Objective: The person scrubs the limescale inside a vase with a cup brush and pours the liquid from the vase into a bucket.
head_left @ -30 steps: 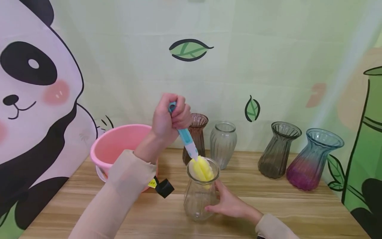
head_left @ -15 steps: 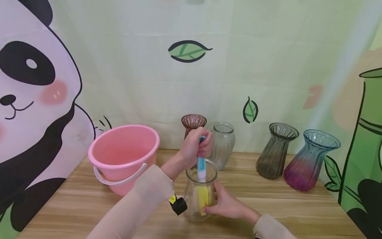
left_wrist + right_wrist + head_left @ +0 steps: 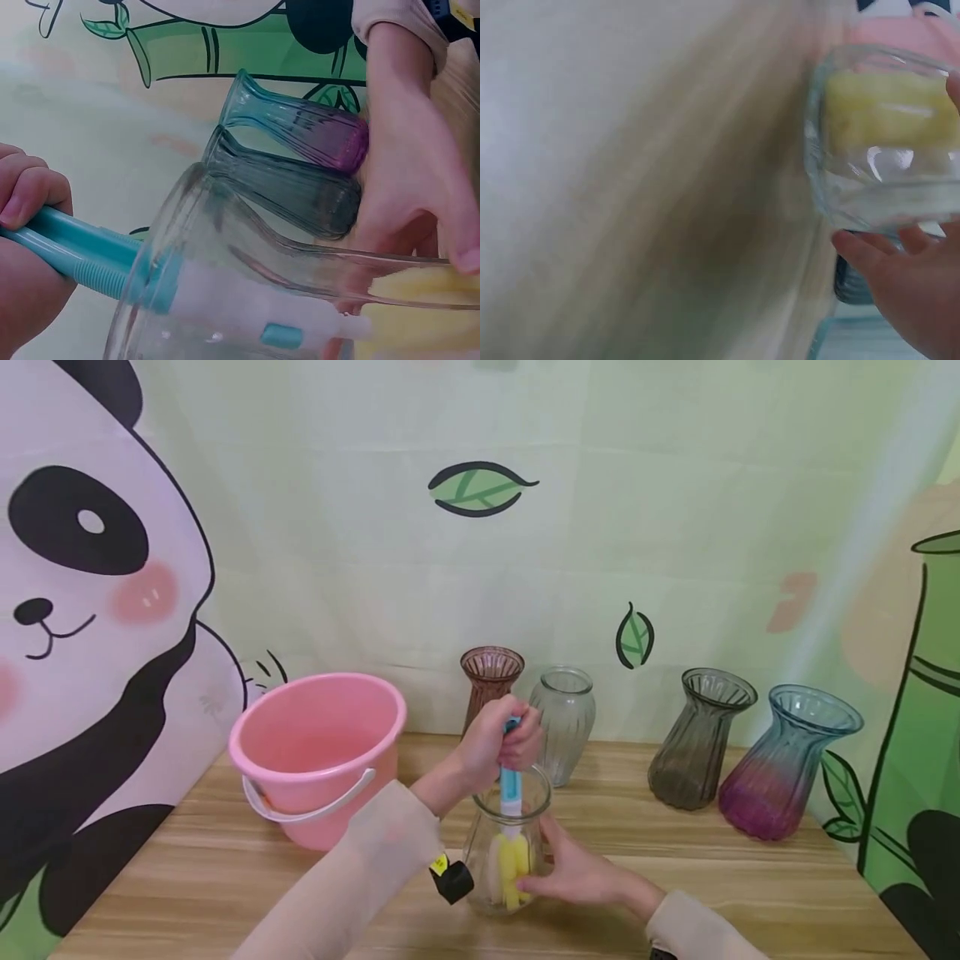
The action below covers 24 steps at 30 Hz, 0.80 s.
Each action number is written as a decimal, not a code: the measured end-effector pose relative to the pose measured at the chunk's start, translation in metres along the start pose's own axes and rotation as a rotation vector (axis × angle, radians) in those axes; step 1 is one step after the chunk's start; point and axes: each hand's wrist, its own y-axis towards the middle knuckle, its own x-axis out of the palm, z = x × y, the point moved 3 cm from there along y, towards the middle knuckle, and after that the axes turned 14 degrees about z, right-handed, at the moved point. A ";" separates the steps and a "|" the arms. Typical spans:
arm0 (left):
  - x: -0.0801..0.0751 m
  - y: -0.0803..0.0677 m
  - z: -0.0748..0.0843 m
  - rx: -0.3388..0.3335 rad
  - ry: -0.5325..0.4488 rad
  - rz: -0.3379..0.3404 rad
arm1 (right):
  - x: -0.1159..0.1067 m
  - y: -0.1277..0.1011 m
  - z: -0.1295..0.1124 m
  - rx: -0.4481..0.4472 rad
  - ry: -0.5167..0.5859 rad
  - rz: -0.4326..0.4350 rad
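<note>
My left hand (image 3: 498, 739) grips the blue-and-white handle of a sponge bottle brush (image 3: 512, 785), held upright. The brush's yellow sponge head (image 3: 512, 864) is down inside a clear glass vase (image 3: 483, 877), near its bottom. Around the right side of that vase curls my right hand (image 3: 581, 870), thumb in front. The left wrist view shows the brush handle (image 3: 105, 259) passing through the vase mouth. In the right wrist view the yellow sponge (image 3: 885, 112) shows through the glass, with the right hand (image 3: 922, 285) against the vase side.
At the left stands a pink bucket (image 3: 318, 777) with a white handle. Behind the hands are a brown vase (image 3: 491, 672) and another clear vase (image 3: 562, 718). A grey vase (image 3: 693, 743) and a blue-to-purple vase (image 3: 783, 768) stand at the right on the wooden table (image 3: 637, 827).
My left hand has moved down and right, lowering the brush from the vase mouth to deep inside. Over the last half second the sponge has turned slightly. The right hand stays on the vase.
</note>
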 end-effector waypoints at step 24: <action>0.013 0.015 0.042 -0.057 -0.035 -0.141 | -0.010 0.012 -0.009 0.033 -0.071 -0.065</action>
